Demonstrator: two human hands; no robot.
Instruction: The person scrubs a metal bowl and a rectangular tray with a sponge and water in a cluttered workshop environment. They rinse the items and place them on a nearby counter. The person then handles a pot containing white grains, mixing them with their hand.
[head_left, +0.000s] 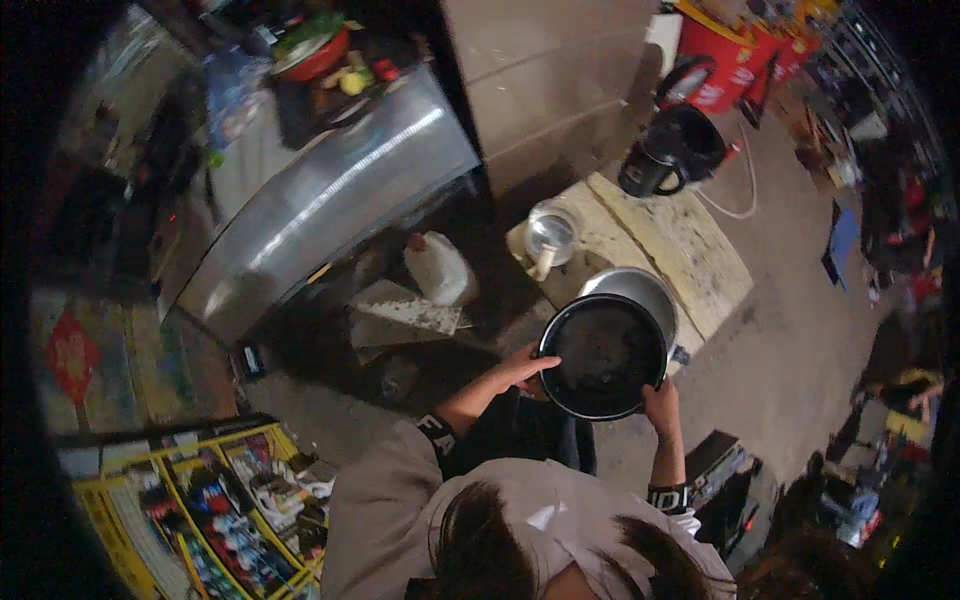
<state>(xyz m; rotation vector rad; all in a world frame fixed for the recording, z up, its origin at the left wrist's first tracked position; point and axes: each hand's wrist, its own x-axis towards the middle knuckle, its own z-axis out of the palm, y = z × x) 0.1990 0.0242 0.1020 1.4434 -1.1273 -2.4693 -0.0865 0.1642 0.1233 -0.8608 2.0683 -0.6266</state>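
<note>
A round, dark pan (604, 356) with a light rim is held between my two hands. My left hand (529, 365) grips its left edge, with the thumb over the rim. On the lower right edge, my right hand (661, 403) grips the rim. Partly hidden beneath the pan, a silver metal bowl (654, 289) stands on a low, worn wooden table (694, 251). Near the table's left corner is a round, shiny vessel (553, 225), with a pale handle (545, 261) at its near side.
A black pitcher-like container (671, 150) stands at the table's far end. Leftward are a white plastic jug (441, 268) and a long metal-faced counter (330, 195). Red buckets (724, 67) stand far right. A yellow rack (169, 480) of small goods is lower left.
</note>
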